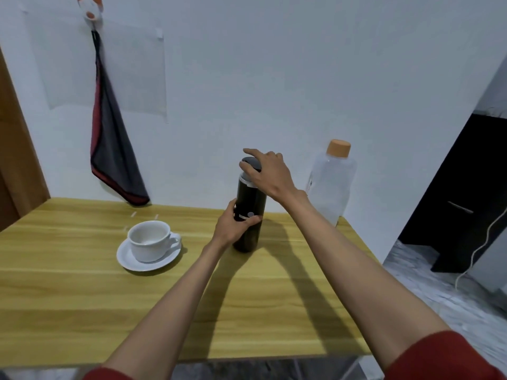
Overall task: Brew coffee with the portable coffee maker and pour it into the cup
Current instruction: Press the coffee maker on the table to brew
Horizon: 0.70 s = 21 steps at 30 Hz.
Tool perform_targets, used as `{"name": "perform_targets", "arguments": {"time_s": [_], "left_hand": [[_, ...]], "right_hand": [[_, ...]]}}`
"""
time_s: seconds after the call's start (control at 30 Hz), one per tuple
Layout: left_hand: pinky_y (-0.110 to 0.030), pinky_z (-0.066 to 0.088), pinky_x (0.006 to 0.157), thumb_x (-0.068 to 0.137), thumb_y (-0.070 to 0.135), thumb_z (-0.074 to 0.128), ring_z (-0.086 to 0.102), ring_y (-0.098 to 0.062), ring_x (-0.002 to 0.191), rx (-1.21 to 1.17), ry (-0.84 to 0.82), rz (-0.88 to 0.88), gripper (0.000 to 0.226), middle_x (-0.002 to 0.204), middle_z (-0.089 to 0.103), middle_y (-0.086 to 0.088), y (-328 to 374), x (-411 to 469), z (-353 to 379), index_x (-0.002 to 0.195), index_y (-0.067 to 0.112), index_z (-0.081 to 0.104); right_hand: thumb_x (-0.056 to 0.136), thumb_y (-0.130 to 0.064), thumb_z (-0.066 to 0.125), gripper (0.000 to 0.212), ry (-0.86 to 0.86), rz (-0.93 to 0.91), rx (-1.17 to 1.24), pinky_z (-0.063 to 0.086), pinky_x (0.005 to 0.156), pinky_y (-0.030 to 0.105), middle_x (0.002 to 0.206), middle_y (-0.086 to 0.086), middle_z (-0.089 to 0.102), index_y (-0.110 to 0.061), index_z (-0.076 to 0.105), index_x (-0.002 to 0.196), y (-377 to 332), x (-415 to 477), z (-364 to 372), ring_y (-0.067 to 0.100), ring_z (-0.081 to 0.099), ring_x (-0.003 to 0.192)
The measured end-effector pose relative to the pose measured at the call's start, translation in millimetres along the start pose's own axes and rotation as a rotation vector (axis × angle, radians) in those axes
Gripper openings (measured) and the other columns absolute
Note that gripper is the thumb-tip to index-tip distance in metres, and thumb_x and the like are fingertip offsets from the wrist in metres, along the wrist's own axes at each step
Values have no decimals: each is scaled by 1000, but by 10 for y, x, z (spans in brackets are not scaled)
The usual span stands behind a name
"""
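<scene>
A tall black portable coffee maker (pixel 251 200) stands upright on the wooden table (pixel 82 297), near its far edge. My left hand (pixel 233 224) grips the lower half of its body. My right hand (pixel 267 172) sits over the grey lid (pixel 251 163), thumb and fingers curled round the lid's rim, the index finger lifted. To the left, a white cup (pixel 149 239) rests on a white saucer (pixel 129 260); the cup looks empty.
A clear plastic water bottle (pixel 332 185) with an orange cap stands at the table's far right corner, just behind my right forearm. A dark grey and red cloth (pixel 115 149) hangs from a wall hook. Right of the table lie open floor, dark furniture and a white cable (pixel 477 250).
</scene>
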State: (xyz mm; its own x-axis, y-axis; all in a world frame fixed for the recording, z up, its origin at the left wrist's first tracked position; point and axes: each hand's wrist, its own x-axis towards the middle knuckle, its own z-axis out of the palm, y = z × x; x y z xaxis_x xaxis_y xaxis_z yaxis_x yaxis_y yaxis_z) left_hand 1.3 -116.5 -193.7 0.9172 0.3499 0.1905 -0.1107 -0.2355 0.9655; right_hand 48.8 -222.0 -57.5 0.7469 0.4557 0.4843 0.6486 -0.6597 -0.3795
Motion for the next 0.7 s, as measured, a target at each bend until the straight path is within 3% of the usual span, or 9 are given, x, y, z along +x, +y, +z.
{"name": "perform_targets", "arguments": {"time_s": [0.17, 0.27, 0.43, 0.7], "left_hand": [[-42, 53, 96, 74, 40, 85, 64, -17, 107, 7, 0, 9, 76, 117, 64, 7, -10, -7, 3, 138, 22, 48], [-40, 54, 94, 74, 39, 86, 65, -12, 101, -5, 3, 13, 67, 107, 64, 16, -18, -6, 8, 130, 27, 51], [-38, 54, 93, 73, 41, 86, 66, -14, 102, -11, -2, 20, 62, 111, 66, 12, -30, 8, 3, 125, 28, 56], [-42, 55, 94, 72, 38, 87, 67, -14, 101, -49, 7, 29, 63, 108, 67, 10, -33, 4, 12, 126, 27, 56]], "right_hand": [[97, -55, 47, 44, -13, 5, -26, 39, 96, 39, 127, 9, 52, -36, 58, 136, 52, -32, 41, 25, 40, 127], [94, -62, 48, 55, -58, 13, 10, 42, 100, 41, 135, 4, 44, -37, 49, 143, 113, -75, 90, 23, 39, 131], [84, -61, 64, 73, 4, -13, 23, 44, 97, 40, 153, -6, 38, -36, 41, 149, 150, -156, 188, 25, 43, 133], [87, -56, 63, 62, 49, -61, -19, 43, 88, 37, 151, -11, 44, -33, 49, 142, 165, -100, 230, 27, 51, 125]]}}
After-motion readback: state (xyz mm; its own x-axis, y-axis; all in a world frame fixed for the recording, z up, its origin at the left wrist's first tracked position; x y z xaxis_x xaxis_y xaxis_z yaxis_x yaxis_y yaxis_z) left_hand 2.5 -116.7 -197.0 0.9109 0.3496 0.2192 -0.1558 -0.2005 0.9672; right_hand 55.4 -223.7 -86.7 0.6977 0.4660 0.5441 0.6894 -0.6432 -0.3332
